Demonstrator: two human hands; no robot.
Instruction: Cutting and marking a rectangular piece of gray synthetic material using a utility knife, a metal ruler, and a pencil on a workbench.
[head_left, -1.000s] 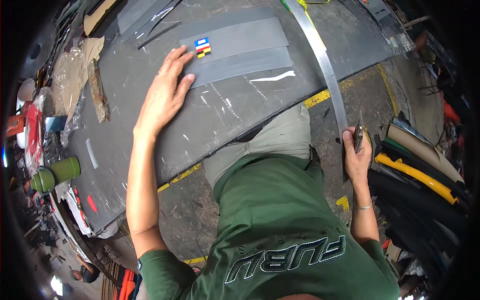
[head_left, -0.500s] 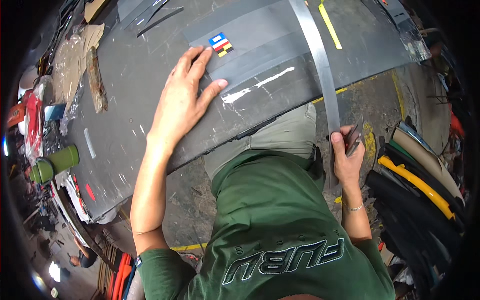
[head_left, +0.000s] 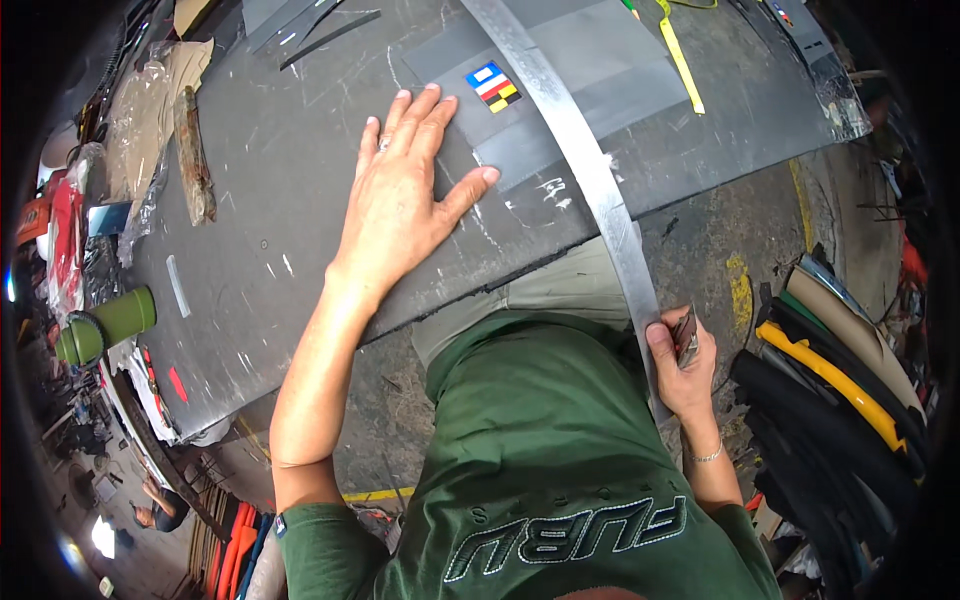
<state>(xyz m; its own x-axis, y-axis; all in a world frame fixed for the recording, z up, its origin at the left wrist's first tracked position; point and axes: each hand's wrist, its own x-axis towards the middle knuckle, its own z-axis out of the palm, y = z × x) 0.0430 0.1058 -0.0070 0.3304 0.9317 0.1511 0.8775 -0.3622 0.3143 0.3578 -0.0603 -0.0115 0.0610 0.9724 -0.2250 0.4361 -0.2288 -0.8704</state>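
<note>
My left hand [head_left: 400, 205] lies open on the dark worktable, fingers spread, fingertips at the left edge of a flat grey sheet [head_left: 590, 110]. A small patch [head_left: 494, 88] with blue, white, red, yellow and black blocks sits on that sheet, just right of my fingers. My right hand [head_left: 688, 365] is closed around the near end of a long steel straightedge [head_left: 580, 150], past the table's front edge. The straightedge crosses over the sheet, right of the patch. A small metallic object [head_left: 686, 338], perhaps a blade, is also in my right fingers; its kind is unclear.
The worktable [head_left: 290, 330] ends in front of my body. On it lie a rough wood stick [head_left: 194, 160], crumpled plastic and brown paper [head_left: 140, 120], and a yellow strap [head_left: 680, 65]. A green cylinder [head_left: 125, 318] is at the left. Rolls of material [head_left: 830, 385] stand right.
The grey sheet and its patch have shifted right, and my left hand has moved the same way. The straightedge now lies further left over the sheet. My right hand has come closer to my body.
</note>
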